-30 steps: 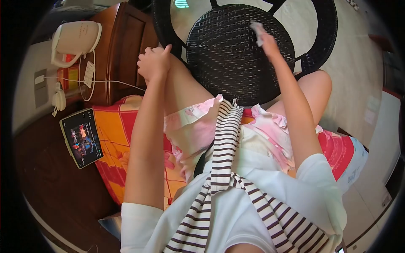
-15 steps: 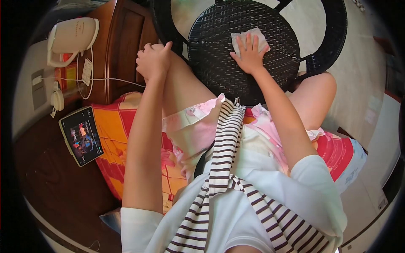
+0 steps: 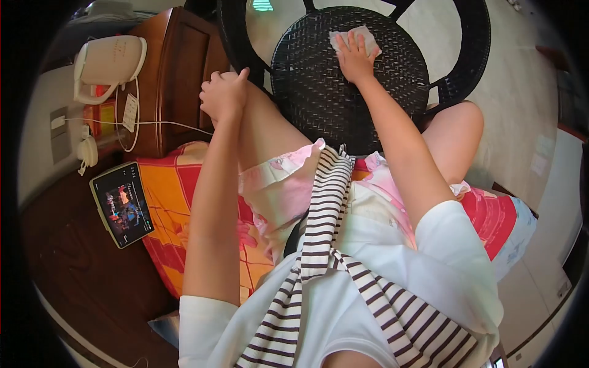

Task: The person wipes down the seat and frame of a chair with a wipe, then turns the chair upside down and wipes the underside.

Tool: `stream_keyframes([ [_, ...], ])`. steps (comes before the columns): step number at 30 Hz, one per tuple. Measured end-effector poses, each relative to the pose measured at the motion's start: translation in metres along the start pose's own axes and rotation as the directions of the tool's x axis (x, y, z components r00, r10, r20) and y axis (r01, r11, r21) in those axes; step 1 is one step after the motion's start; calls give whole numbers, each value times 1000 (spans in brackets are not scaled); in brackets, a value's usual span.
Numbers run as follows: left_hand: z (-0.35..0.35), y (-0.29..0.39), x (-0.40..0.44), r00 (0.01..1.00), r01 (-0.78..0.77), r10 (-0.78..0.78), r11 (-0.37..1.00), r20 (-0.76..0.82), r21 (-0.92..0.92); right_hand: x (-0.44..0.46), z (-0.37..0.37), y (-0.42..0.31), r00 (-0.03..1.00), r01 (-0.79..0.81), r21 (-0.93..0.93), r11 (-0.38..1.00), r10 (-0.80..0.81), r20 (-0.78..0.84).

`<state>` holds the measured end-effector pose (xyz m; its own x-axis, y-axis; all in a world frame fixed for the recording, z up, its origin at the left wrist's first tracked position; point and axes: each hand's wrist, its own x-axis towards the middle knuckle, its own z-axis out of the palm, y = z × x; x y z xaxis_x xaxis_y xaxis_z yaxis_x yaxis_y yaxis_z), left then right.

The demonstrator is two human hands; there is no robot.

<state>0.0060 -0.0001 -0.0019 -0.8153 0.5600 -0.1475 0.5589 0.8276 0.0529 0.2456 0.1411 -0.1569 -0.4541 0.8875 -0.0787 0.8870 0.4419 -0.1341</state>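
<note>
My right hand lies flat with spread fingers on a white wipe, pressing it against the upper part of a round black woven seat. Part of the wipe is hidden under the palm. My left hand rests over my left knee, its thumb held apart and nothing in it; some fingertips are out of sight around the knee. The seat stands between my knees, with dark curved frame pieces around it.
A brown wooden cabinet stands at the left, beside a white electric kettle. A white cord runs past the cabinet. On the left, a tablet with a lit screen lies by an orange and red patterned cloth.
My right hand and the wipe have slid up the seat, away from me and slightly left. My left hand stays on the knee. The whole view has shifted a little.
</note>
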Motion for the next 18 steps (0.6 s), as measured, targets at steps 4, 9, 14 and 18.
stream_keyframes([
  [4,0,-2,-3,1000,1,-1,1000,-20,-10,3,19,30,953,168,244,955,-95,-287],
  [9,7,-5,0,999,-15,13,999,-41,-34,-23,-51,33,984,-170,631,757,158,76],
  [14,2,-2,1,1000,-1,1,1000,1,0,-100,-53,-37,959,284,406,869,-249,-137],
  [18,2,-3,0,1000,-1,1,1000,-3,-11,-125,-3,-64,871,491,262,831,-455,-188],
])
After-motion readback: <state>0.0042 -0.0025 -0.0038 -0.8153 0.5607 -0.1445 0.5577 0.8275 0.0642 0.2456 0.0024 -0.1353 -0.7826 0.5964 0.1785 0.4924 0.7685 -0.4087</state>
